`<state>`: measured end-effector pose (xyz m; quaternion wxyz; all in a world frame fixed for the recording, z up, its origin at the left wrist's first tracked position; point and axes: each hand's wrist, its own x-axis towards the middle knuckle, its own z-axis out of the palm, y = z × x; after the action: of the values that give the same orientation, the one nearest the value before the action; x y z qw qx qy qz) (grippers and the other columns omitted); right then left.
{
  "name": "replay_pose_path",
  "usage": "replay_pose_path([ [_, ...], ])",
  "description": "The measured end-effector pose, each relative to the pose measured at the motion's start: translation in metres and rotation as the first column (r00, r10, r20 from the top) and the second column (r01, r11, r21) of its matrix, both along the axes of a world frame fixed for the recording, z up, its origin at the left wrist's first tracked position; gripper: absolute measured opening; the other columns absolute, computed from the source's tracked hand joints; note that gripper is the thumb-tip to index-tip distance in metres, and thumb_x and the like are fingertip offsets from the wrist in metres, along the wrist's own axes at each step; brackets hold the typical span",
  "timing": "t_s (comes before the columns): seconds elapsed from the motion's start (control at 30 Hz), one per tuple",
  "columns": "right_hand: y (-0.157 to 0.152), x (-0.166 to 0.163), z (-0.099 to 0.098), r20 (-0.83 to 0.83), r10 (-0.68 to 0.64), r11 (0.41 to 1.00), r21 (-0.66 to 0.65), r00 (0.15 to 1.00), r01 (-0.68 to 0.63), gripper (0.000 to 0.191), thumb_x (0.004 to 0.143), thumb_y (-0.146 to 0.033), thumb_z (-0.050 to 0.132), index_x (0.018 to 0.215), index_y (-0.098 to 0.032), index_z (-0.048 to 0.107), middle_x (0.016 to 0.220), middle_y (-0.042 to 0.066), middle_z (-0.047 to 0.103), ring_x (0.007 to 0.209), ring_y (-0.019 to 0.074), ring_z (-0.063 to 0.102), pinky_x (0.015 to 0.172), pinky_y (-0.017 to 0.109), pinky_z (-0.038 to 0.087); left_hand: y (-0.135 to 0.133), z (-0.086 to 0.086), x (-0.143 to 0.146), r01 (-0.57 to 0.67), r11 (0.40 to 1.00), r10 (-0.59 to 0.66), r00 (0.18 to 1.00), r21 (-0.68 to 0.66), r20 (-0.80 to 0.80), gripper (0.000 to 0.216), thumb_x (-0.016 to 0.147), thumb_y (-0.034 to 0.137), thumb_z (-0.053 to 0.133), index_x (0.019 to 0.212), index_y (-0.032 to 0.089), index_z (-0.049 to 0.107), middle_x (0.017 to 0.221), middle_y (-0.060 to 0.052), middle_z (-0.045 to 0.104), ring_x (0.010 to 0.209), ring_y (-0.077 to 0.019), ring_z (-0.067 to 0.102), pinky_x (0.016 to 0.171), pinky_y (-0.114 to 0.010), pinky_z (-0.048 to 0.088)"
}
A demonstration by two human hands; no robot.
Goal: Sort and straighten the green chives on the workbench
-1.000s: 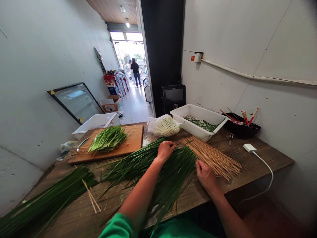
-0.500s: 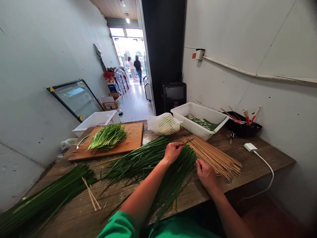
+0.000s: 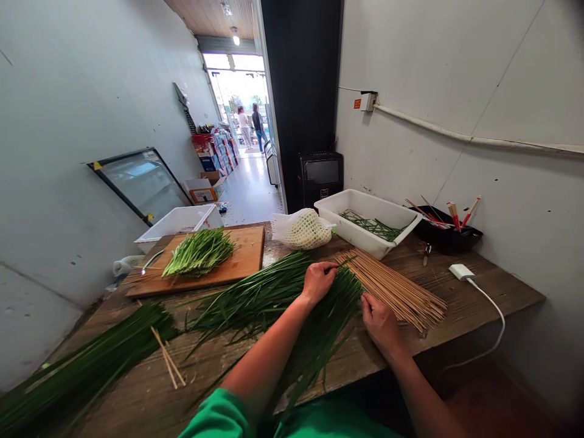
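A row of long green garlic chives (image 3: 335, 310) lies across the table in front of me. My left hand (image 3: 319, 281) rests over its upper part, closed, with thumb and fingertips pinched on a chive near the cut ends. At the right side of the same row is my right hand (image 3: 379, 317), also closed in a pinch against the chive ends. What sits between its fingertips is too small to make out. Just beyond both hands is a spread of thin bamboo skewers (image 3: 392, 286). More loose chives (image 3: 260, 289) lie left of my left hand.
A wooden cutting board (image 3: 250, 246) bears a bunch of chives (image 3: 198, 250). Behind stand a white tub (image 3: 387, 243) with leaf pieces and a foam-netted item (image 3: 303, 229). Another chive bundle (image 3: 91, 359) and a few skewers (image 3: 168, 359) lie left; a charger (image 3: 460, 272) lies right.
Both my hands hold nearly the same place and pose. In the far doorway, two people have shifted slightly to the right.
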<state>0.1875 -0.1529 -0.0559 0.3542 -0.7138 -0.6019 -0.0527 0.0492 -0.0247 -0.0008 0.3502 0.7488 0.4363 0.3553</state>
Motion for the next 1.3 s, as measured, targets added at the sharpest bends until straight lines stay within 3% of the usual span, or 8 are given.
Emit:
replay_pose_path([
  [1.0,-0.0007,-0.0007,-0.0001,0.015,-0.024,1.0,0.005,1.0,0.024,0.049,0.097,-0.039,0.026,0.084,-0.015,0.067,0.068,0.009,0.068,0.058,0.0158,0.06,0.055,0.025,0.034,0.0018,-0.0047,0.0008,0.006,1.0,-0.006,1.0,0.007,0.01,0.026,0.076,0.012,0.055,0.094,0.017,0.073,0.091,-0.004,0.074,0.083,-0.0152,0.067,0.082,-0.026,0.051],
  [1.17,-0.0001,0.0001,-0.0004,0.02,-0.02,1.0,-0.003,1.0,0.02,0.05,0.096,-0.04,0.026,0.084,-0.015,0.068,0.07,0.009,0.068,0.059,0.0164,0.061,0.056,0.025,0.035,-0.0009,-0.0046,0.0008,0.075,0.997,-0.075,0.996,0.013,-0.038,0.028,0.078,0.012,0.052,0.097,0.018,0.072,0.096,-0.003,0.073,0.089,-0.0152,0.067,0.086,-0.025,0.05],
  [1.3,0.0003,0.0,-0.0016,0.006,-0.047,0.999,-0.015,0.999,0.047,0.049,0.096,-0.04,0.026,0.085,-0.015,0.067,0.069,0.009,0.068,0.06,0.0168,0.06,0.057,0.025,0.035,0.0047,0.0021,-0.007,0.268,0.964,-0.262,0.945,0.003,-0.198,0.034,0.078,0.011,0.05,0.103,0.019,0.071,0.102,-0.002,0.071,0.094,-0.0153,0.065,0.088,-0.025,0.048],
])
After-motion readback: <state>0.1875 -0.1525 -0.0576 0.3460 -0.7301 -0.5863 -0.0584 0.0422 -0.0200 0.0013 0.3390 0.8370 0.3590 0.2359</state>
